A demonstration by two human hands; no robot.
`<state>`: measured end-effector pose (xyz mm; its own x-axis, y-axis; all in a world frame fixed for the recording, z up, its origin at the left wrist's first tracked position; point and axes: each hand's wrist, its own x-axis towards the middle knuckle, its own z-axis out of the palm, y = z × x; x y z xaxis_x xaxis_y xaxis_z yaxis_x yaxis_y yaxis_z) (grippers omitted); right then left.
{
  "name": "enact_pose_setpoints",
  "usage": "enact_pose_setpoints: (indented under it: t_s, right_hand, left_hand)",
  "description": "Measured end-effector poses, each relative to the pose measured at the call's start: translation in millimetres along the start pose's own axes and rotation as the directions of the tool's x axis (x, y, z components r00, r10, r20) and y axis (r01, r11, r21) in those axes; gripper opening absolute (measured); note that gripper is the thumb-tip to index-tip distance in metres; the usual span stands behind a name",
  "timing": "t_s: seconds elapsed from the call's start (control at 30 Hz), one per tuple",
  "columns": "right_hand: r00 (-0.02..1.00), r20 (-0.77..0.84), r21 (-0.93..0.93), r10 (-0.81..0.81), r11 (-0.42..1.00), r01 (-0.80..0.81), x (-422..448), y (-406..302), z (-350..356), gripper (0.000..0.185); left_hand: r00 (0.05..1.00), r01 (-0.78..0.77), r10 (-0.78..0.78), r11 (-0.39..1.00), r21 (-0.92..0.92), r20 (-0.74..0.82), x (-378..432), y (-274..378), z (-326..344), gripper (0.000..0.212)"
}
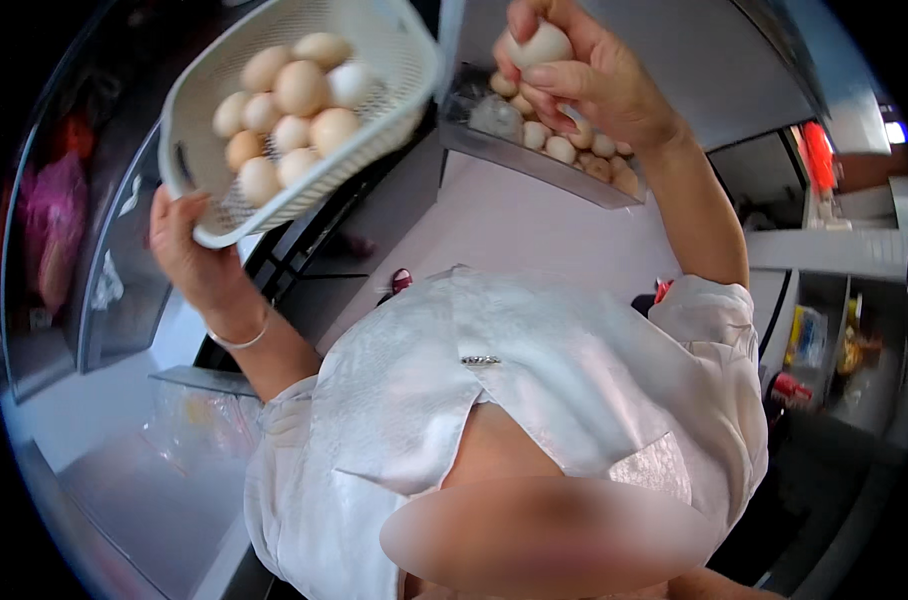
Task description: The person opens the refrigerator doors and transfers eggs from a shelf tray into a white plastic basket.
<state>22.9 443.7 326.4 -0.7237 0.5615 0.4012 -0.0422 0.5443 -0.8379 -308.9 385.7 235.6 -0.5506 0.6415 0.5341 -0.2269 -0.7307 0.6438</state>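
My left hand [195, 251] grips the near corner of a pale plastic basket [394, 45] with perforated sides. Inside it rest several eggs [301, 88], mostly light brown and one of them white. The basket is tilted and held up in the air. Between the thumb and fingers of my right hand [596, 75] is a whitish egg [544, 46]. Just below that hand, a clear-fronted refrigerator door bin [544, 161] holds more eggs [560, 148] and a translucent plastic bag [496, 118]. My right fingers hide part of the bin's contents.
At left, shelves with clear fronts hold a pink plastic bag [52, 225]. Crumpled plastic bags [206, 416] lie in a lower compartment at left. On the right, a divided shelf [836, 300] holds packets [806, 336]. A red item [819, 157] stands above it.
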Motion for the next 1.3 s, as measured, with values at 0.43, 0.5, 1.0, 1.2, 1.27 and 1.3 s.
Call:
enact_pose_setpoints:
  t_s: [0.43, 0.5, 1.0, 1.2, 1.27, 1.3]
  right_hand:
    - [0.911, -0.383, -0.762, 0.156, 0.505, -0.407, 7, 100, -36, 0.024]
    - [0.946, -0.307, -0.887, 0.102, 0.329, -0.324, 27, 124, -36, 0.023]
    - [0.935, -0.262, -0.775, -0.237, 0.629, -0.058, -14, 37, 20, 0.035]
    - [0.613, 0.101, -0.693, -0.783, 0.387, 0.608, 108, -24, 93, 0.037]
    - [0.594, 0.179, -0.708, -0.785, 0.316, 0.631, 148, -36, 113, 0.038]
    - [0.686, 0.25, -0.764, -0.683, 0.296, 0.573, 164, -37, 119, 0.037]
  left_hand:
    - [0.964, -0.162, 0.174, 0.984, 0.074, -0.202, 28, 33, -8, 0.002]
    - [0.971, -0.16, 0.176, 0.982, 0.103, -0.163, 30, 34, -21, 0.003]
    - [0.938, -0.293, 0.278, 0.955, -0.045, -0.208, 14, 25, -15, 0.014]
    - [0.918, -0.341, 0.316, 0.938, -0.07, -0.24, 18, 25, -11, 0.017]
    - [0.91, -0.351, 0.324, 0.934, -0.062, -0.26, 18, 26, -10, 0.018]
    - [0.901, -0.369, 0.346, 0.929, -0.038, -0.263, 22, 23, -10, 0.019]
